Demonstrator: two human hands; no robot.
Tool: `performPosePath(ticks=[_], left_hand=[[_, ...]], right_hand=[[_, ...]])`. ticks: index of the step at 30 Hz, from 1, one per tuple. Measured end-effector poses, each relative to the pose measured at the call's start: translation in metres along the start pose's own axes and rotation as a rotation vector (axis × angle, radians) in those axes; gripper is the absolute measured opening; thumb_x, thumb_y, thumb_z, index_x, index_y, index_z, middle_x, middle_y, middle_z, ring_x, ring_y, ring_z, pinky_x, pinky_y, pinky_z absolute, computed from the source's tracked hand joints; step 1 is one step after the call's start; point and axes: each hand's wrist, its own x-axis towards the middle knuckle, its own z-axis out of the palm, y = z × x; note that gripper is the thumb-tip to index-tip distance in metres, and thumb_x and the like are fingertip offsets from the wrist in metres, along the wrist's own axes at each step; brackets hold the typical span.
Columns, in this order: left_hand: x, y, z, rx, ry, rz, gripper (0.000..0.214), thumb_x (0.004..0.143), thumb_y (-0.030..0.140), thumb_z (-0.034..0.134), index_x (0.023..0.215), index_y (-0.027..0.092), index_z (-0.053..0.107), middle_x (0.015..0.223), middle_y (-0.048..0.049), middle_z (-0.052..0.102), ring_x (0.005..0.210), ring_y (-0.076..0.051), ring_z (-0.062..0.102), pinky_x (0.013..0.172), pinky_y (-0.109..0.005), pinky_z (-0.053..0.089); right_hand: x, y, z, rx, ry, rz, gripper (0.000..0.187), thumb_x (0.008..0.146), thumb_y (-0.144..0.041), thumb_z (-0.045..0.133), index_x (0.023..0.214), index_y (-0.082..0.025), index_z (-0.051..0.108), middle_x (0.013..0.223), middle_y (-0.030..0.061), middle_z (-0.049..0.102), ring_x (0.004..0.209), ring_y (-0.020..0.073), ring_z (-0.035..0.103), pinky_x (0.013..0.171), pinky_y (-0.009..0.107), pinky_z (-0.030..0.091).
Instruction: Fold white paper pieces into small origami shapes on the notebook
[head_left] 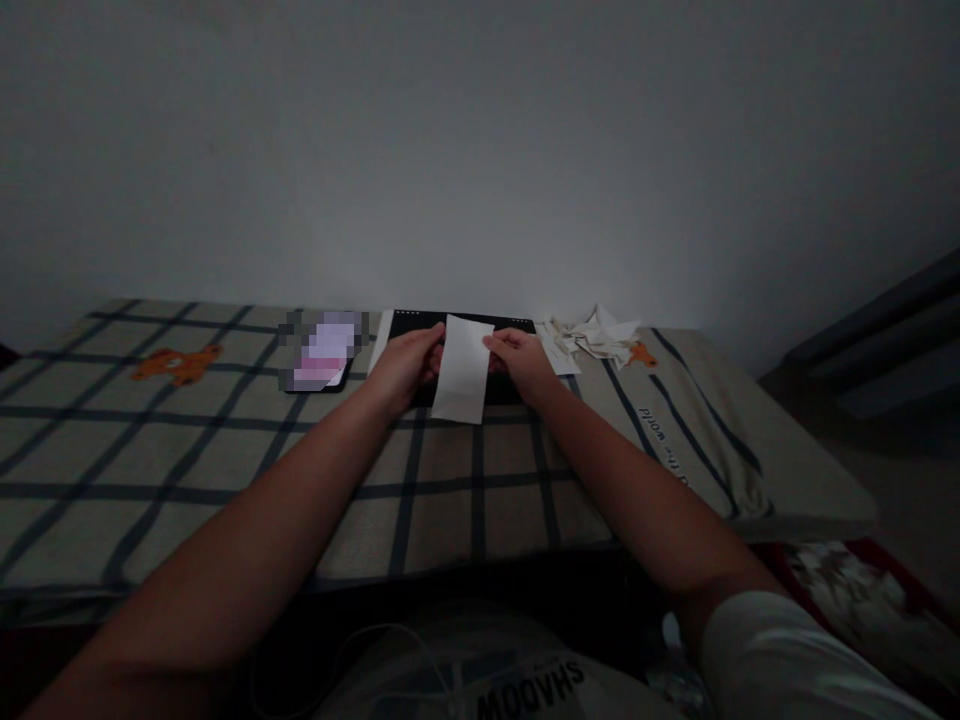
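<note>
A narrow white strip of paper (463, 372) is held upright between my two hands, over a flat black board (514, 392) with a pale left edge. My left hand (412, 362) grips the strip's left edge, its fingers partly hidden behind the paper. On the other side, my right hand (523, 358) pinches the right edge near the top between thumb and fingers. The board lies on the checked cloth and is partly covered by the paper and both hands.
Crumpled whitish paper pieces (600, 335) lie right of the board. To its left rests a phone (324, 352) with a blurred screen. The checked cloth (225, 450) covers the table, which stands against a grey wall (480, 150). More crumpled paper (855, 590) sits low at the right.
</note>
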Motion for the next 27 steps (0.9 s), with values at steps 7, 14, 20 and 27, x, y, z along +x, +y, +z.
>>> performPosePath(ticks=[7,14,20,27], left_hand=[[0.0,0.0,0.002,-0.11,-0.101,-0.046,0.027,0.076,0.04,0.07,0.086,0.016,0.064,0.077,-0.002,0.065,0.065,-0.01,0.059,0.058,-0.021,0.047],[-0.007,0.0,0.01,-0.064,-0.21,-0.093,0.029,0.079,0.038,0.066,0.095,0.015,0.067,0.089,-0.0083,0.07,0.075,-0.017,0.064,0.067,-0.027,0.05],[-0.008,-0.002,0.01,-0.028,-0.23,-0.087,0.031,0.078,0.04,0.067,0.095,0.014,0.067,0.082,-0.0083,0.07,0.069,-0.016,0.064,0.063,-0.026,0.05],[-0.006,-0.006,0.01,-0.008,-0.184,-0.027,0.035,0.074,0.042,0.07,0.098,0.015,0.068,0.093,-0.009,0.07,0.077,-0.016,0.064,0.071,-0.028,0.05]], right_hand=[[-0.001,0.001,-0.001,-0.003,-0.095,-0.028,0.026,0.067,-0.039,0.071,0.073,-0.017,0.06,0.062,-0.0033,0.059,0.054,0.0088,0.054,0.052,0.024,0.047],[-0.003,0.004,-0.001,-0.034,-0.2,-0.031,0.028,0.068,-0.043,0.071,0.075,-0.018,0.061,0.066,-0.0029,0.06,0.058,0.0093,0.055,0.057,0.024,0.047],[-0.004,0.003,0.0,-0.037,-0.2,-0.037,0.027,0.068,-0.04,0.071,0.079,-0.017,0.061,0.067,-0.0025,0.061,0.057,0.0097,0.056,0.056,0.025,0.046],[-0.007,-0.001,0.006,0.01,-0.184,-0.006,0.031,0.068,-0.04,0.071,0.088,-0.019,0.057,0.077,-0.001,0.064,0.066,0.0118,0.059,0.061,0.026,0.048]])
